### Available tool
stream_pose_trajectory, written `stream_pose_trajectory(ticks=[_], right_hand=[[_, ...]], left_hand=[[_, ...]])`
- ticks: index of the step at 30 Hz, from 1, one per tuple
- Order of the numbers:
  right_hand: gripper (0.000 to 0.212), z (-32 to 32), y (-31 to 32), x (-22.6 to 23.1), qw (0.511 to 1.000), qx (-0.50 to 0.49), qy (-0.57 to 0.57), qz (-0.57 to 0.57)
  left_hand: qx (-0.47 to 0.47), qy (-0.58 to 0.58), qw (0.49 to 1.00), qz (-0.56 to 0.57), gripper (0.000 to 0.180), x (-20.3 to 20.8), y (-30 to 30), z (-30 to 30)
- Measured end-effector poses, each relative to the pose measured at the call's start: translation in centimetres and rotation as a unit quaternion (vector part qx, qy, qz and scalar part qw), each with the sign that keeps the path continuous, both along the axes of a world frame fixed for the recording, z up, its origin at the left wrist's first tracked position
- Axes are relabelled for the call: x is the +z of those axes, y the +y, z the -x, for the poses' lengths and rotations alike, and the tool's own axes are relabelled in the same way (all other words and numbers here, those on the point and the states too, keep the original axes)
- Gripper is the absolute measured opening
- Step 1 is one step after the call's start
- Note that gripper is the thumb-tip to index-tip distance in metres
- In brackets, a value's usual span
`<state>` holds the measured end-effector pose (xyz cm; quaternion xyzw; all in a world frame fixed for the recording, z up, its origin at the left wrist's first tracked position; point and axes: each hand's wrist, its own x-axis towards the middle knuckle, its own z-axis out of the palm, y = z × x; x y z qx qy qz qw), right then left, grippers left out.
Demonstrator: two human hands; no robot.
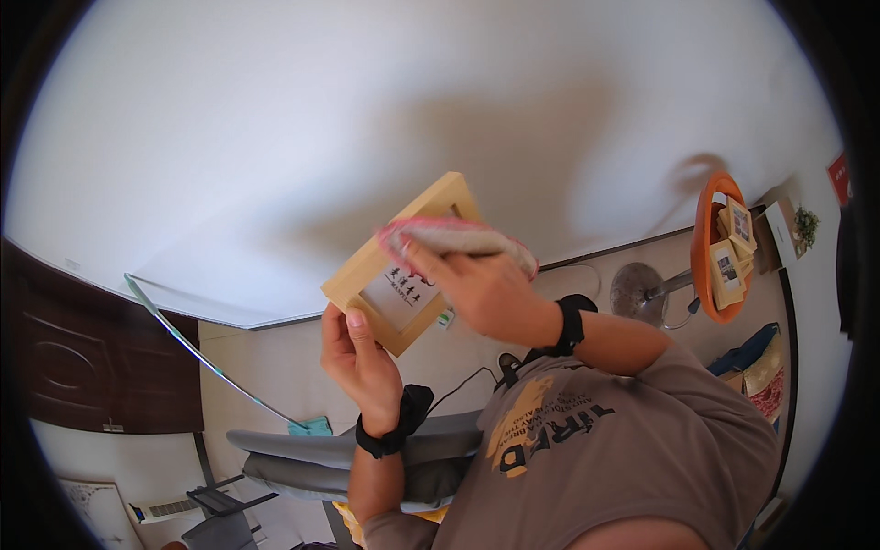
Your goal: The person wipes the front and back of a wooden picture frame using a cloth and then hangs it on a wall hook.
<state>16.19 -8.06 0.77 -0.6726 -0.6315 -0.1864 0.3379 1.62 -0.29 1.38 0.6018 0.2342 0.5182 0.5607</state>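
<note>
A light wooden picture frame (350, 277) is held up in front of the white wall, tilted. Behind its window is a white sheet with dark printing. My left hand (362, 362) grips the frame by its lower left corner, thumb on the front face. Over the upper right part of the frame lies a white cloth (458, 240) with a pink edge, folded or bunched. My right hand (490, 293) presses this cloth against the frame, fingers on top of it. The cloth and hand hide the frame's right side. Black bands circle both wrists.
To the right stands a round orange table (700, 252) on a metal pedestal (637, 295), with several small framed pictures (727, 275) on it. A long-handled mop (203, 341) with a teal head leans at the left, near a dark brown door (101, 353). Grey cushioned seating (321, 449) lies below.
</note>
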Motion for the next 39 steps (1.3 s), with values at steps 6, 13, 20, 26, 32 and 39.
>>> stream_pose_trajectory(ticks=[6, 13, 20, 26, 32, 39], right_hand=[[0.060, -4.6, 1.0, -1.9, 0.989, 0.003, 0.037, -0.145], [0.056, -3.7, -0.7, -3.6, 0.991, 0.051, 0.126, 0.022], [0.033, -3.4, -2.0, -7.2, 0.921, 0.156, 0.314, 0.172], [0.021, -6.2, -3.7, -1.7, 0.819, 0.157, 0.529, 0.155], [0.019, -4.6, -4.5, 5.4, 0.750, 0.307, 0.563, 0.165], [0.017, -4.1, -2.9, 4.0, 0.934, 0.124, 0.238, 0.235]], left_hand=[[0.014, 0.042, 0.999, -0.020, 0.034, 0.1, 0.5, 0.0], [0.031, -0.027, 0.998, 0.036, 0.033, 0.5, 0.8, 0.5], [0.055, -0.083, 0.993, 0.062, 0.031, 0.3, 2.0, 1.1], [0.054, -0.091, 0.992, 0.063, 0.031, 0.4, 2.0, 0.7], [0.002, -0.062, 0.995, 0.076, 0.033, 0.7, 1.5, 0.6], [0.005, -0.055, 0.996, 0.069, 0.032, 0.8, 1.1, 0.1]])
